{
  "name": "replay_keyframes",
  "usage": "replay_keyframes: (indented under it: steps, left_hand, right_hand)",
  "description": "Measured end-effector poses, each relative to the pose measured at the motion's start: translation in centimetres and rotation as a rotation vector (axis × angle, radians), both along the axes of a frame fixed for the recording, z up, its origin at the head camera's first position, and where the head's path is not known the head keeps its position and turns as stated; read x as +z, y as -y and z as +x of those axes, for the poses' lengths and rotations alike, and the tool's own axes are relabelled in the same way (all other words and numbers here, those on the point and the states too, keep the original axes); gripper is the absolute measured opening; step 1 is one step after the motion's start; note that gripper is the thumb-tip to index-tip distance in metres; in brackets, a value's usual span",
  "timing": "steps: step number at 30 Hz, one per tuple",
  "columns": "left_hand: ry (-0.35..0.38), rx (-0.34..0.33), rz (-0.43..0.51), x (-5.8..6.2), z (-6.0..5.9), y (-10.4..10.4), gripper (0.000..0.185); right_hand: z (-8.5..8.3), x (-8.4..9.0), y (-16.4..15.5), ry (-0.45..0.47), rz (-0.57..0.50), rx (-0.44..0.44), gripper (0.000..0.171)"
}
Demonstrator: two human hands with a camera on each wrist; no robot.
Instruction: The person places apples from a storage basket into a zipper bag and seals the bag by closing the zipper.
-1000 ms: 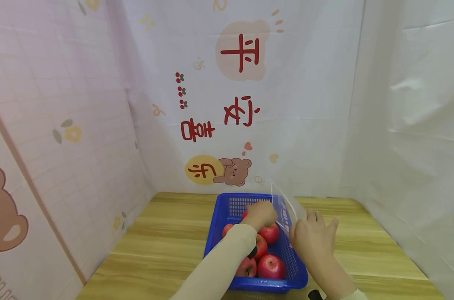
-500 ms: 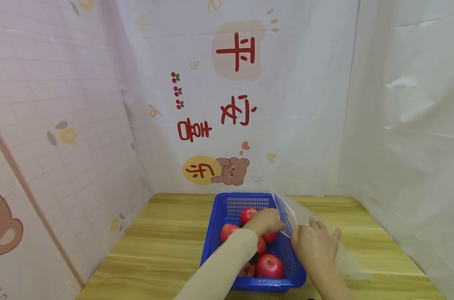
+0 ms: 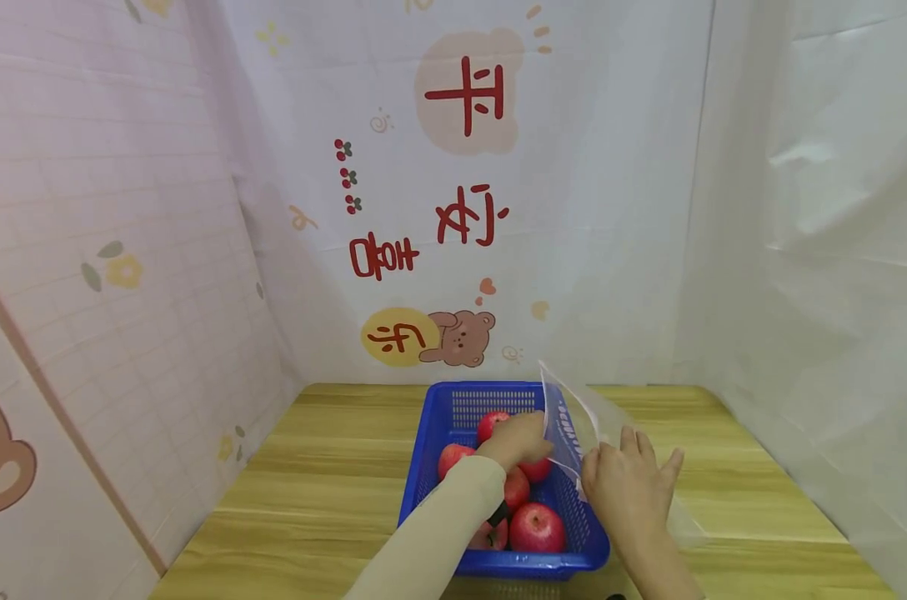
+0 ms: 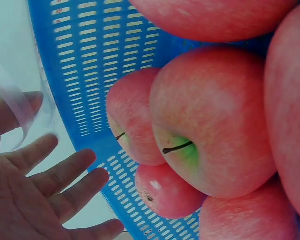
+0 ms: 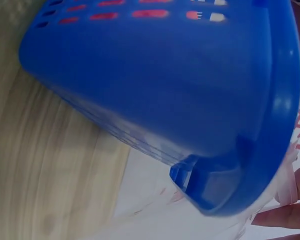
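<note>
Since earlier: clear plastic bag [image 3: 573,421] raised upright. Left hand [image 3: 519,437] pinching bag edge above red apples [image 3: 538,527]; right hand [image 3: 629,487] spread at three o'clock.

The left hand [image 3: 519,437] hides the apple [image 3: 534,471] beneath it, so its grip cannot be told. The basket [image 5: 165,90] is blurred and cut off in the right wrist view. The bag [image 3: 573,425] has print too small to read.

On the surface [image 3: 333,483] before us, a basket [image 3: 431,467] sits at centre with apples [image 3: 536,527] piled in it. Our left hand [image 3: 519,437] reaches in over the apples, while our right hand [image 3: 629,492] lies just right of the basket, at a plastic bag [image 3: 573,417] rising beside its right wall.
</note>
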State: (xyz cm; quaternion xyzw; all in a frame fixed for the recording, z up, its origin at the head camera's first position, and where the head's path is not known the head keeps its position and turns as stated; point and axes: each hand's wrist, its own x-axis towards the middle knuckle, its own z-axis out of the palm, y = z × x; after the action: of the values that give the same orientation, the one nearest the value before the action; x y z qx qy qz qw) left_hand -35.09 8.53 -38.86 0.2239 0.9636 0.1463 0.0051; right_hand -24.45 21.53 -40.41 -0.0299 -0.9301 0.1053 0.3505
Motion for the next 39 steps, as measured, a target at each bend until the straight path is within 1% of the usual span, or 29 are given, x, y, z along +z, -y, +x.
replay_keyframes:
  steps: [4, 6, 11, 14, 18, 21, 25, 28, 32, 35, 37, 39]
  left_hand:
    - [-0.004, 0.003, 0.021, -0.3, -0.2, 0.3, 0.038]
    - [-0.001, -0.01, 0.042, -0.4, -0.3, 0.5, 0.04]
    - [0.019, -0.057, 0.075, -0.5, -0.5, 1.0, 0.039]
    - [0.051, -0.056, 0.096, -0.5, -0.5, 1.2, 0.04]
    - [0.109, -0.06, 0.156, -0.6, -0.5, 1.7, 0.044]
    - [0.138, -0.058, 0.195, -0.5, -0.4, 2.2, 0.051]
    - [0.147, -0.051, 0.204, -0.2, -0.4, 3.0, 0.062]
    - [0.154, -0.064, 0.19, 0.0, -0.5, 3.6, 0.065]
    - [0.158, -0.097, 0.169, 0.4, -0.5, 4.8, 0.063]
    - [0.145, -0.12, 0.15, 0.7, -0.3, 6.0, 0.055]
    - [0.137, -0.129, 0.141, 0.9, -0.2, 6.9, 0.05]
    - [0.145, -0.137, 0.149, 1.1, 0.0, 7.7, 0.047]
  right_hand:
    - [0.1, 0.2, 0.2, 0.005, 0.016, -0.003, 0.031]
    - [0.2, 0.4, 0.2, 0.005, 0.016, -0.007, 0.031]
    - [0.3, 0.6, 0.1, -0.032, 0.002, -0.013, 0.033]
    - [0.2, 0.5, 0.1, -0.06, -0.002, -0.008, 0.034]
    - [-0.1, 0.1, 0.0, -0.071, -0.009, -0.004, 0.035]
    - [-0.2, -0.1, 0.0, -0.07, -0.018, -0.01, 0.037]
    - [-0.3, -0.2, -0.1, -0.098, -0.018, -0.019, 0.038]
    - [-0.4, -0.4, -0.2, -0.126, -0.023, -0.021, 0.037]
    - [-0.5, -0.6, -0.3, -0.147, -0.053, -0.027, 0.035]
    - [-0.7, -0.9, -0.3, -0.171, -0.084, -0.028, 0.032]
    - [-0.7, -1.1, -0.3, -0.202, -0.102, -0.027, 0.03]
    - [-0.8, -1.3, -0.3, -0.241, -0.115, -0.02, 0.029]
